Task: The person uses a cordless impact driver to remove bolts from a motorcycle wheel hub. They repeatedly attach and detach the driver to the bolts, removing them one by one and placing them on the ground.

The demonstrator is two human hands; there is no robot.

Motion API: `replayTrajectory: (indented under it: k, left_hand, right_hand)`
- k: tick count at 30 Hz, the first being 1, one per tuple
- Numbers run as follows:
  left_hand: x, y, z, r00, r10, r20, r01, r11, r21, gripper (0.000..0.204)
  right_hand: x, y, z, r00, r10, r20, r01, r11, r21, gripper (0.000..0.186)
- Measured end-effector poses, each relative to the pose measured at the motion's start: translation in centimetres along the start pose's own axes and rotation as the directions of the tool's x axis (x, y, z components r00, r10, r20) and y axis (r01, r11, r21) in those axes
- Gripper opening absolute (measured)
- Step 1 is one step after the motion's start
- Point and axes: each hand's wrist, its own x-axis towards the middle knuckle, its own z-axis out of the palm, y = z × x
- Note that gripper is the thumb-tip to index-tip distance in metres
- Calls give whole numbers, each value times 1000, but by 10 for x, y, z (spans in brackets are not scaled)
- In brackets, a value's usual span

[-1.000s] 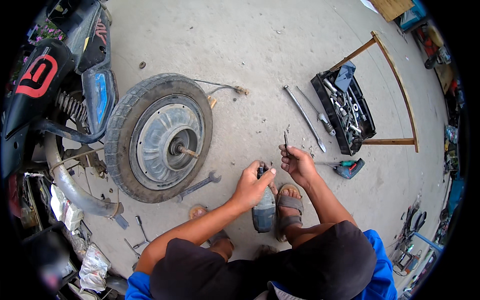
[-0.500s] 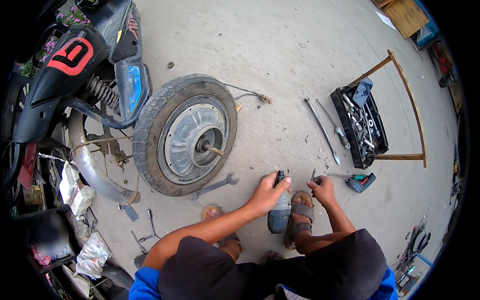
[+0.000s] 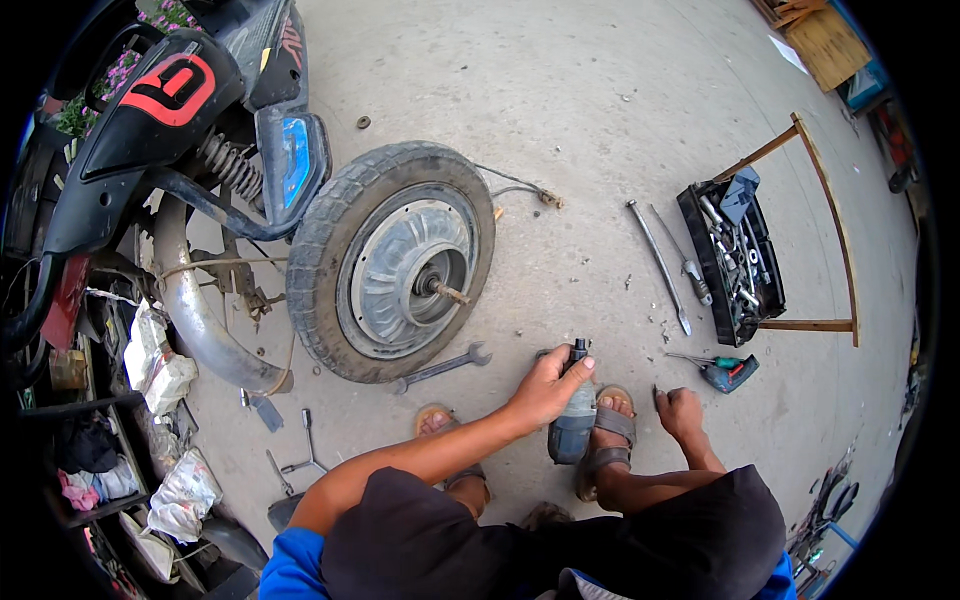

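Observation:
My left hand (image 3: 550, 388) is closed around a dark grey and black cordless impact driver (image 3: 573, 425). The driver's black nose points away from me, and its battery end hangs between my feet. To the right, my right hand (image 3: 682, 412) is closed, with a small thin dark bit (image 3: 657, 395) sticking out by its fingertips. Beyond that hand a black and teal pistol-shaped tool (image 3: 728, 374) lies on the ground, beside a green-handled screwdriver (image 3: 722, 361). A large open-ended wrench (image 3: 443, 366) rests near the wheel, left of the driver.
A wheel with a hub motor (image 3: 410, 265) stands upright by a black scooter (image 3: 140, 130). At right, a black toolbox (image 3: 728, 335) full of tools sits by a wooden frame (image 3: 830, 210). A pry bar (image 3: 660, 265) and screwdriver (image 3: 697, 282) lie beside it. T-handle wrench (image 3: 308, 440) at lower left.
My right hand has moved right and toward me, away from the driver's nose, and has turned. The driver stays in my left hand. The whole view has shifted slightly.

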Motion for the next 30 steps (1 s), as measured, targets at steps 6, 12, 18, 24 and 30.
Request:
replayTrajectory:
  k: [6, 12, 18, 24, 30]
  left_hand:
    - [-2, 6, 1, 998, 29, -58, -25, 997, 76, 38]
    - [-4, 3, 0, 996, 14, -83, 3, 979, 203, 37]
    - [-5, -7, -2, 987, 129, -100, -87, 936, 341, 39]
    - [-24, 35, -14, 927, 304, -219, -184, 879, 440, 39]
    - [-63, 130, -39, 871, 423, -249, -330, 880, 342, 33]
  right_hand:
    - [-6, -95, -37, 870, -347, 351, 63, 783, 619, 28]
    - [-25, -147, -31, 646, -711, 278, 506, 671, 542, 59]
    - [-23, -160, -3, 691, -693, 205, 324, 550, 769, 45]
    - [-24, -156, -1, 728, -673, 131, 333, 513, 791, 33]
    - [-47, -156, -48, 882, -471, 15, 261, 515, 816, 23]
